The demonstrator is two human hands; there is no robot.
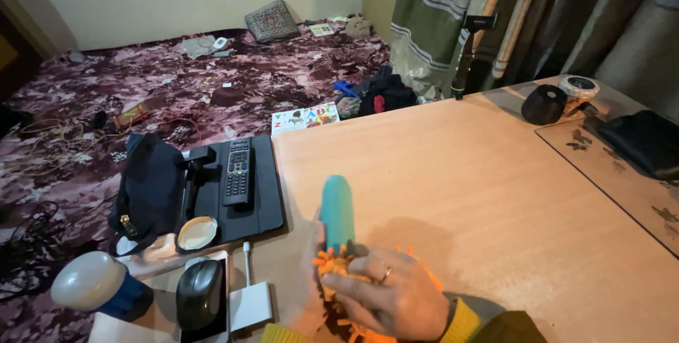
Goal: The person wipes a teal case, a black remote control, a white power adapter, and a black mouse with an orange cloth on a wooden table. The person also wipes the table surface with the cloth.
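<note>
The wooden table (495, 173) fills the right half of the view, and beyond its left edge lies a floor covering (141, 81) with a dark red flower pattern. At the far right corner of the table there is a dark mat (622, 173) with a black pouch (640, 141) on it, and next to these a small black round speaker (543, 104).

At the left edge, on the floor side, a black flat case (265, 187) carries a black remote control (238, 171). Nearer to the person are a black computer mouse (200, 293) and a white adapter (251, 304).

The main thing is a teal brush (338, 212) with a smooth rounded handle and orange spikes (332, 262) at its lower end. It stands almost upright near the front edge of the table, towards the left corner, between both hands. The left hand (308, 293) is closed around the lower part of the brush from the left side. The right hand (385, 293), with a ring on one finger, lies over the orange spiky part with the fingers curled on it.

I judge that the brush is light. The handle looks stiff and rather smooth, so it may slip. The spikes seem soft and bendable, maybe rubber. The best place to take it is the middle of the teal handle, where the surface is even.
</note>
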